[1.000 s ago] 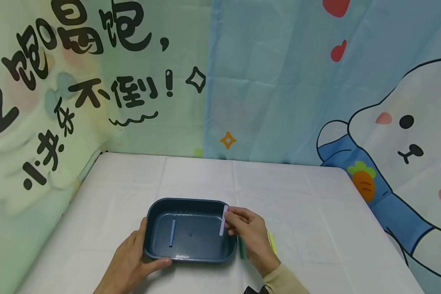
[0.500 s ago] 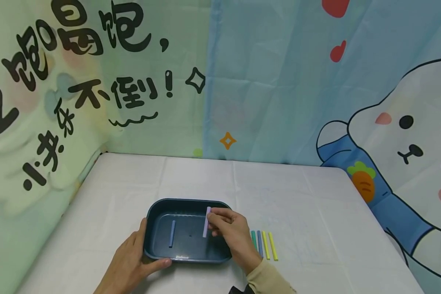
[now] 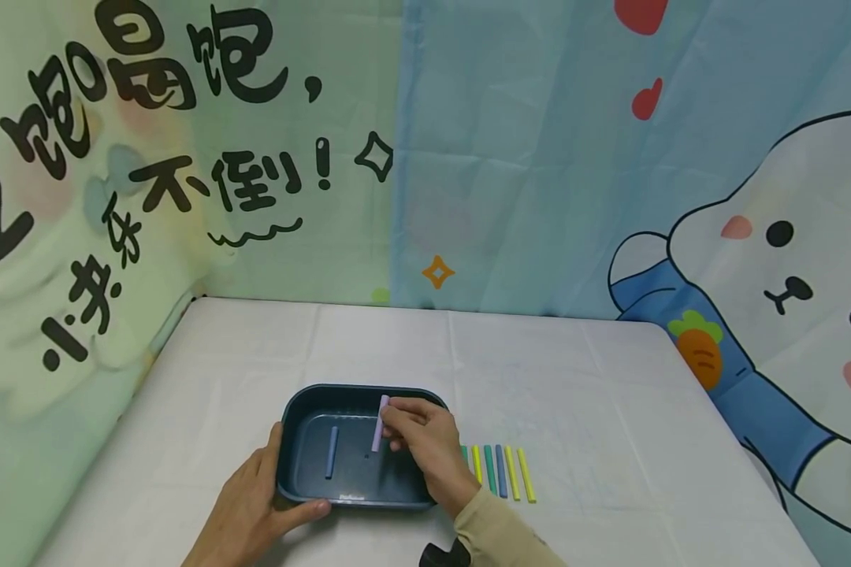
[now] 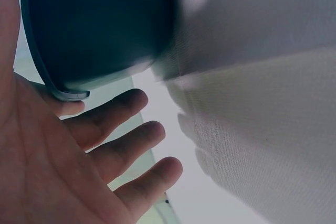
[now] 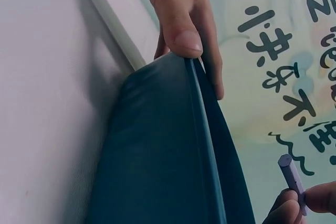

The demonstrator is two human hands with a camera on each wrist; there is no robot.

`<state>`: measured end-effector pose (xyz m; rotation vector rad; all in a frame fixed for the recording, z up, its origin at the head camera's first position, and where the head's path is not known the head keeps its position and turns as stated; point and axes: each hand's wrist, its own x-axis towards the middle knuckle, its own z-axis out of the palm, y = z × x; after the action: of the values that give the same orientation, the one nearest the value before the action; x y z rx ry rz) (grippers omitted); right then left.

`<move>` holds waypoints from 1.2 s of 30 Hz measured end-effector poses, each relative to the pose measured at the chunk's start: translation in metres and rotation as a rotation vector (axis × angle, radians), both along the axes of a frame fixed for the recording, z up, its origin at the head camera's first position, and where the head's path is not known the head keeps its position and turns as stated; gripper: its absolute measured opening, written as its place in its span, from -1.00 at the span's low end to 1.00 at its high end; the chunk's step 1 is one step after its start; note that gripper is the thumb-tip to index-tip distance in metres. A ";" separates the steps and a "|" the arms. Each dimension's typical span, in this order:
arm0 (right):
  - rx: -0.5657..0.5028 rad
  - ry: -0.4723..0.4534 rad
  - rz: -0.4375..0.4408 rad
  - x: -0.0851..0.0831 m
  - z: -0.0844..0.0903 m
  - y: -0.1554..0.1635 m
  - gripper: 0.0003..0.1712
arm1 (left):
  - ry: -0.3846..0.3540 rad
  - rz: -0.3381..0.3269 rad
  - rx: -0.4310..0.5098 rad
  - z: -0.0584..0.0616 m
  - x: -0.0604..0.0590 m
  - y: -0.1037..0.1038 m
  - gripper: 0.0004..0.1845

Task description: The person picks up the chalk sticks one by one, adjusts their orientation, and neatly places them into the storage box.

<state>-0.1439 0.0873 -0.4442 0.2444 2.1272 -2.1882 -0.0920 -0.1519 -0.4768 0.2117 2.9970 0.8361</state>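
My left hand (image 3: 255,500) rests at the near left corner of a dark blue plastic tray (image 3: 358,490), thumb along the near rim and index finger at the left side. In the left wrist view the other fingers (image 4: 152,179) are extended and spread beside the tray. Over the tray's middle, my right hand (image 3: 429,445) pinches a short lilac stick (image 3: 379,424) between thumb and fingertips, nearly upright in the head view. The right wrist view shows the lilac stick (image 5: 290,170) with a flat, faceted end. A blue stick (image 3: 331,452) lies inside the tray, left of centre.
Right of the tray, several green, yellow and blue sticks (image 3: 501,471) lie side by side on the white tablecloth (image 3: 610,441). The right forearm partly covers the left end of that row. A printed cloth (image 3: 510,197) hangs behind the table.
My right hand has moved left with the lilac stick, from the tray's right rim to over its middle. More of the row of sticks shows. The left hand has stayed put.
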 end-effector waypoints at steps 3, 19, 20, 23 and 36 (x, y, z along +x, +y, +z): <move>-0.020 0.004 0.015 -0.001 -0.001 -0.006 -0.56 | 0.000 -0.003 0.002 0.000 0.000 0.000 0.44; 0.013 0.007 0.052 -0.009 -0.008 -0.040 -0.64 | 0.006 -0.010 0.027 0.000 0.001 0.000 0.42; 0.021 0.006 0.057 -0.010 -0.009 -0.041 -0.65 | 0.007 -0.011 0.033 0.000 0.001 -0.001 0.41; 0.045 -0.012 0.061 -0.013 -0.012 -0.044 -0.67 | 0.000 -0.013 0.040 0.000 0.001 -0.001 0.40; 0.144 -0.131 0.106 -0.017 -0.024 -0.048 -0.78 | 0.053 -0.027 0.046 -0.002 0.001 -0.002 0.37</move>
<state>-0.1613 0.0389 -0.4682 0.2694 2.1744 -1.9102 -0.0911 -0.1542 -0.4786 0.2798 3.0186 0.9112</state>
